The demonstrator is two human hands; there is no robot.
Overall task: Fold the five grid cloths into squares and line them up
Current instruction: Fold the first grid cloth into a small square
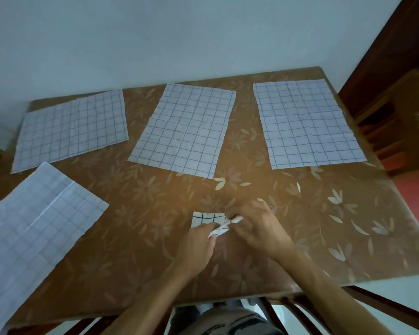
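Low at frame centre on the brown floral worktop (131,238), my left grip (198,240) and right grip (257,228) both pinch the small white black-gridded cloth (205,218); I should align edges before creasing.

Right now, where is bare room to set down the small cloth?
Widest bare patch: right of the right hand, below the far-right cloth, up to the table edge. Narrower strip: between the middle cloth and the small cloth. Crowded: left side, with the far-left cloth and near-left cloth.
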